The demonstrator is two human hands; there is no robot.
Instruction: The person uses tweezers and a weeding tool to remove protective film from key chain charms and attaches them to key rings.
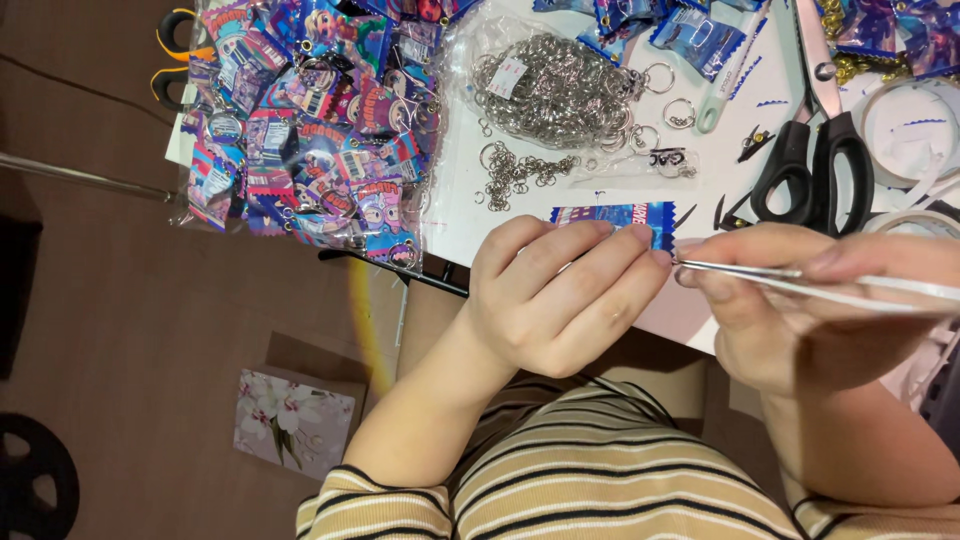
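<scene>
Table, near edge: left hand curled closed, pinching the blue packet flat, long axis left-right. Right hand closed around the tweezers; tips point left, just beside the packet's right corner.

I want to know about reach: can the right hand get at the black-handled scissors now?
Probably not freely. The right hand already grips a thin metal tool, so it is occupied. The black-handled scissors lie uncovered on the white table just beyond it; nothing blocks the path.
</scene>
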